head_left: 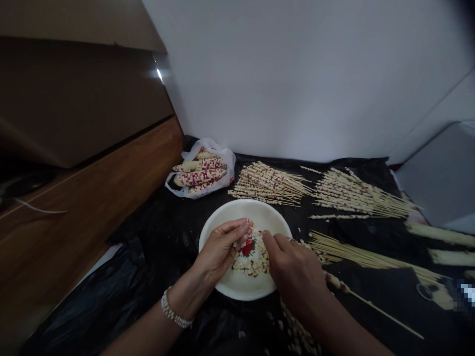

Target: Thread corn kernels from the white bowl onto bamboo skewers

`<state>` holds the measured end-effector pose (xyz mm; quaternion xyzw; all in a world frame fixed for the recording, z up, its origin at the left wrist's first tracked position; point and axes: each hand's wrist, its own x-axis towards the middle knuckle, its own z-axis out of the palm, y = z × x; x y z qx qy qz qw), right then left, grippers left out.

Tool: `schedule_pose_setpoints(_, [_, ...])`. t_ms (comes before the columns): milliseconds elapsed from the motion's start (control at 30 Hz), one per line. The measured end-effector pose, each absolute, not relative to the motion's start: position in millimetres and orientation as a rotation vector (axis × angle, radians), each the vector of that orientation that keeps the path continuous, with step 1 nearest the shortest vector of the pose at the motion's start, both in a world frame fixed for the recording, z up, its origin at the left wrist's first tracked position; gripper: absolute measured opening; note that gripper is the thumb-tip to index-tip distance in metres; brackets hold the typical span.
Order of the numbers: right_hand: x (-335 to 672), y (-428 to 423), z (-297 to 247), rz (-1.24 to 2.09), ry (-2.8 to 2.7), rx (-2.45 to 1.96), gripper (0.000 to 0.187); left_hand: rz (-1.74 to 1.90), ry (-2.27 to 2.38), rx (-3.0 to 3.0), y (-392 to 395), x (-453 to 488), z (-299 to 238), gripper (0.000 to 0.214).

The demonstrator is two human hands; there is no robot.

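My left hand (224, 244) is over the white bowl (213, 225), thumb and fingers pinched on pale corn kernels near their tips. Opposite it, at the bowl's right side, my right hand (293, 259) is closed round a skewer (382, 307). That skewer comes out behind the hand and slants down to the right. A few cream and dark red kernels are threaded on it near the wrist; its front end is hidden by the hand. Loose corn kernels (256, 267) lie in the bowl, round a red printed mark on its bottom.
A plastic bag (228, 160) holds speckled corn cobs (200, 177). Two piles of kernel-threaded skewers (269, 180) (345, 193) lie by the wall. Bare sticks (356, 257) and stripped cobs (451, 257) are at right. Black plastic sheeting (159, 222) covers the surface; kernels are scattered below the bowl.
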<state>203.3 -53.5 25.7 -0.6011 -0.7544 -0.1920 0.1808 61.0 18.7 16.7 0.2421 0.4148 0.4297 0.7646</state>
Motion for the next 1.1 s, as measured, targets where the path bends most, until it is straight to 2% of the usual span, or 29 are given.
schedule_pose_setpoints(267, [204.1, -53.8, 27.0, -0.456, -2.150, -1.767, 0.021, 0.915, 0.857, 0.421, 17.2, 60.5, 15.8, 0.012])
schedule_pose_setpoints(633, [205.6, -58.0, 36.9, -0.600, -2.178, -1.699, 0.032, 0.910, 0.877, 0.524, 15.7, 60.2, 16.6, 0.011])
schedule_pose_setpoints(1100, [217.3, -53.9, 53.3, -0.680, -2.315, -1.496, 0.029, 0.846, 0.897, 0.646, 13.8, 60.9, 16.4, 0.016])
